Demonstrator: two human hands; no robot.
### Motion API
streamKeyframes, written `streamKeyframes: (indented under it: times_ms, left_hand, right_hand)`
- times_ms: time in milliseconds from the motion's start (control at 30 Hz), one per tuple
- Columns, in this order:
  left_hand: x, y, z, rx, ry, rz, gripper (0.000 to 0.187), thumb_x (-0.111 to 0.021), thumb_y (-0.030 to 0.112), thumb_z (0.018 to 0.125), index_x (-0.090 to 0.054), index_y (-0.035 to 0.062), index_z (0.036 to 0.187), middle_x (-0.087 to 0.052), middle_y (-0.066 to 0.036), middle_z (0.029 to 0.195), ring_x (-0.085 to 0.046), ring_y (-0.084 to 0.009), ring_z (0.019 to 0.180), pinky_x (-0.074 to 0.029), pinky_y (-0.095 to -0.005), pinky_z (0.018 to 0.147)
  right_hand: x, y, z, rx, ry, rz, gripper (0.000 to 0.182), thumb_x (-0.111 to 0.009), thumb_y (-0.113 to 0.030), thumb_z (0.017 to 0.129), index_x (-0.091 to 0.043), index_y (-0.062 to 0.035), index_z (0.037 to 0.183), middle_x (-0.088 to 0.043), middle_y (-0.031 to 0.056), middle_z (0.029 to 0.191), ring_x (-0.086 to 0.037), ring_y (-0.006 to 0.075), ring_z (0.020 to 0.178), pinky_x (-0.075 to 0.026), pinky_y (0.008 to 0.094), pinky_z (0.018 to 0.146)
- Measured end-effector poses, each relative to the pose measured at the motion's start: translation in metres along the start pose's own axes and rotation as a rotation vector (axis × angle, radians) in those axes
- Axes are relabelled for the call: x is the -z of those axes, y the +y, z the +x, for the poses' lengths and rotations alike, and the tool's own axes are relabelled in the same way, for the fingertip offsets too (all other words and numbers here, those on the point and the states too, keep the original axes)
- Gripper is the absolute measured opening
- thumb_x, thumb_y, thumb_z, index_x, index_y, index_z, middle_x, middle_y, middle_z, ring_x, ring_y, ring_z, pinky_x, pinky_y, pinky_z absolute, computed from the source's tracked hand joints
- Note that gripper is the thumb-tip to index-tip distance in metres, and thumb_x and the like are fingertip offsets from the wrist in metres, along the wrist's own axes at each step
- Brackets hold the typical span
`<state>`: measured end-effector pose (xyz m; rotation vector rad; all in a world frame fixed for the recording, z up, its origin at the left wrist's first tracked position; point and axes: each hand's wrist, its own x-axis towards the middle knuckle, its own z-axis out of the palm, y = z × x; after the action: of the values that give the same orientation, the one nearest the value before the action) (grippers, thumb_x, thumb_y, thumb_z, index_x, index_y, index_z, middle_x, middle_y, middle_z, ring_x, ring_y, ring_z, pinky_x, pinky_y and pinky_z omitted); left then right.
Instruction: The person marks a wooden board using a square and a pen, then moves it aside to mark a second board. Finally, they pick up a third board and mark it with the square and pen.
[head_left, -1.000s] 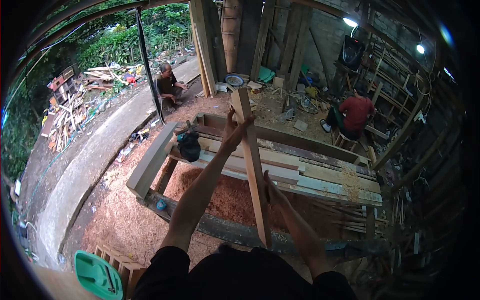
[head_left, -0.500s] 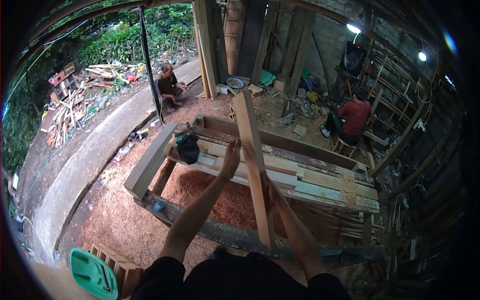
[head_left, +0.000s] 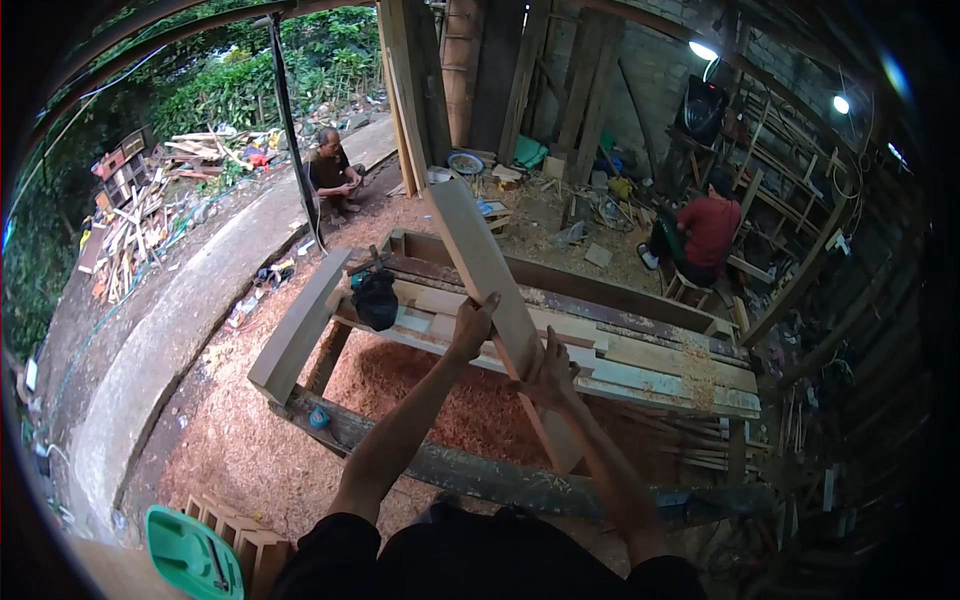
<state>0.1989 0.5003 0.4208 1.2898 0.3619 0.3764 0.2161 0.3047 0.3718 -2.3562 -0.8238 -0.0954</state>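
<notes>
I hold a long wooden plank tilted above the workbench, its far end leaning to the left. My left hand grips its left edge near the middle, thumb on the upper face. Lower down, my right hand is closed around the plank, with fingers over its broad face. Beneath lie several pale boards on the workbench, dusted with shavings. A dark power tool, partly wrapped in black, sits at the bench's left end, beside a thick wooden beam.
Wood shavings cover the floor. A green plastic container and stacked wood pieces stand at lower left. One person squats by the path; another person in a red shirt sits at right. A small blue object rests on the front beam.
The plank has turned, its far end swinging left and its broad face now showing. My left hand has gone from flat beside it to gripping its edge; my right hand has shifted its hold.
</notes>
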Motion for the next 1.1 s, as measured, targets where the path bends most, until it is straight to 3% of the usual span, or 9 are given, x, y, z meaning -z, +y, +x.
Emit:
streamKeyframes:
  times_ms: [233, 300, 433, 567, 700, 900, 967, 1033, 1100]
  left_hand:
    - [0.012, -0.002, 0.003, 0.073, -0.100, -0.155, 0.050, -0.060, 0.038, 0.092, -0.054, -0.0072, 0.114, -0.065, -0.016, 0.098, -0.068, -0.0245, 0.074, -0.059, -0.0347, 0.067]
    - [0.042, 0.013, 0.009, 0.242, -0.550, 0.608, 0.056, -0.061, 0.043, 0.090, -0.058, -0.0075, 0.113, -0.067, -0.015, 0.102, -0.070, -0.0236, 0.080, -0.058, -0.0343, 0.067]
    - [0.032, 0.047, -0.006, -0.404, -0.555, 0.892, 0.051, -0.075, 0.031, 0.078, -0.062, -0.0002, 0.115, -0.068, -0.016, 0.099, -0.068, -0.0247, 0.092, -0.054, -0.0356, 0.078]
    - [-0.008, 0.034, -0.013, -0.933, -0.680, 1.269, 0.093, -0.087, 0.037, 0.058, -0.045, 0.0097, 0.136, -0.048, -0.018, 0.132, -0.040, -0.0338, 0.130, -0.026, -0.0501, 0.111]
    - [-0.018, 0.016, 0.023, -0.453, -1.027, 1.777, 0.114, -0.082, 0.059, 0.056, -0.030, 0.0111, 0.146, -0.045, -0.017, 0.139, -0.037, -0.0328, 0.133, -0.018, -0.0582, 0.112]
    - [-0.027, 0.010, 0.035, 0.092, -1.318, 1.456, 0.100, -0.076, 0.063, 0.061, -0.046, 0.0053, 0.138, -0.053, -0.018, 0.133, -0.048, -0.0308, 0.124, -0.035, -0.0381, 0.107]
    - [-0.022, -0.004, 0.042, 0.098, -1.345, 1.400, 0.091, -0.075, 0.058, 0.067, -0.048, 0.0047, 0.136, -0.055, -0.016, 0.132, -0.049, -0.0283, 0.122, -0.036, -0.0380, 0.106]
    - [-0.008, -0.034, 0.061, 0.101, -1.386, 1.337, 0.082, -0.073, 0.054, 0.073, -0.050, 0.0041, 0.134, -0.056, -0.015, 0.131, -0.050, -0.0259, 0.121, -0.036, -0.0379, 0.105]
    - [0.012, -0.066, 0.087, 0.564, -1.382, 0.817, 0.060, -0.067, 0.043, 0.086, -0.056, 0.0014, 0.128, -0.059, -0.006, 0.127, -0.051, -0.0155, 0.117, -0.038, -0.0309, 0.101]
  right_hand:
    - [0.024, 0.028, 0.003, -0.049, -0.176, 0.420, 0.115, -0.088, -0.040, 0.055, -0.026, 0.0021, 0.142, -0.048, 0.0226, 0.128, -0.046, 0.0365, 0.122, -0.041, 0.0440, 0.101]
    - [0.033, 0.031, 0.003, -0.130, -0.194, 0.300, 0.117, -0.090, -0.039, 0.050, -0.029, 0.0019, 0.141, -0.046, 0.0207, 0.131, -0.046, 0.0331, 0.123, -0.040, 0.0419, 0.103]
    - [0.040, 0.059, -0.016, -0.242, -0.293, 0.417, 0.119, -0.089, -0.039, 0.042, -0.034, 0.0031, 0.139, -0.047, 0.0212, 0.134, -0.046, 0.0330, 0.125, -0.039, 0.0395, 0.104]
    - [0.042, 0.084, -0.007, -0.194, -0.437, 0.341, 0.124, -0.089, -0.040, 0.041, -0.033, 0.0012, 0.143, -0.044, 0.0236, 0.137, -0.045, 0.0360, 0.126, -0.037, 0.0405, 0.105]
    - [0.067, 0.087, -0.011, -0.127, -0.500, 0.440, 0.118, -0.090, -0.040, 0.042, -0.038, -0.0014, 0.140, -0.050, 0.0163, 0.133, -0.046, 0.0294, 0.126, -0.037, 0.0367, 0.105]
    - [0.099, 0.106, 0.000, -0.118, -0.795, 0.311, 0.105, -0.088, -0.037, 0.058, -0.036, -0.0044, 0.143, -0.047, 0.0121, 0.138, -0.046, 0.0239, 0.127, -0.036, 0.0344, 0.107]
    - [0.108, 0.099, 0.009, -0.305, -1.232, 0.506, 0.097, -0.084, -0.035, 0.067, -0.034, -0.0093, 0.146, -0.044, 0.0107, 0.142, -0.044, 0.0226, 0.127, -0.036, 0.0344, 0.107]
    - [0.096, 0.119, 0.012, -0.381, -1.225, 0.515, 0.089, -0.079, -0.039, 0.075, -0.033, -0.0131, 0.147, -0.042, 0.0091, 0.144, -0.045, 0.0206, 0.126, -0.038, 0.0333, 0.104]
    - [0.093, 0.121, 0.018, -0.531, -1.174, 0.328, 0.081, -0.071, -0.046, 0.081, -0.037, -0.0078, 0.144, -0.049, 0.0085, 0.136, -0.047, 0.0166, 0.122, -0.040, 0.0359, 0.101]
